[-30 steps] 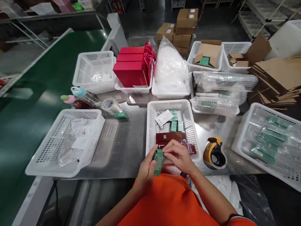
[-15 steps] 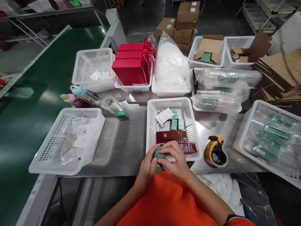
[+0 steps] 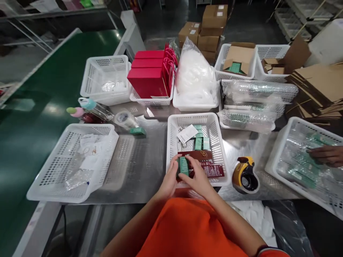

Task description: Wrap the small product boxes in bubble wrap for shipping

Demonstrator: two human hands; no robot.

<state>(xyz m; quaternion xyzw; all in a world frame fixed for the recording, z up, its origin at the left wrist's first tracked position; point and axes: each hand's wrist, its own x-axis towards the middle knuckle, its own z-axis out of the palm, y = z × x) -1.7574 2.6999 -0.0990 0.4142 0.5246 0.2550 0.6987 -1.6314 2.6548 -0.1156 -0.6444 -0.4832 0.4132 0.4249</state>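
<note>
Between my two hands is a small green box (image 3: 184,166), held over the near edge of the middle white basket (image 3: 224,157). My left hand (image 3: 169,178) grips it from the left, and my right hand (image 3: 198,177) has fingers at its top and thumb at its lower side. Another green surface shows beside it near my left fingers, partly hidden. Under and beyond the hands lie dark red boxes (image 3: 214,170) in the basket. Farther back in it are several small green boxes (image 3: 206,143) and a white paper slip (image 3: 187,133).
A yellow tape dispenser (image 3: 245,175) stands right of the basket. At far right, another person's hand (image 3: 327,155) reaches into a basket of bubble-wrapped green boxes. A lone green box (image 3: 138,131) lies left on the metal table. Red bags (image 3: 147,78) stand behind; a green conveyor (image 3: 53,107) runs left.
My hands have moved slightly forward over the basket, and the green box has turned more upright. Another person's hand has appeared in the right basket.
</note>
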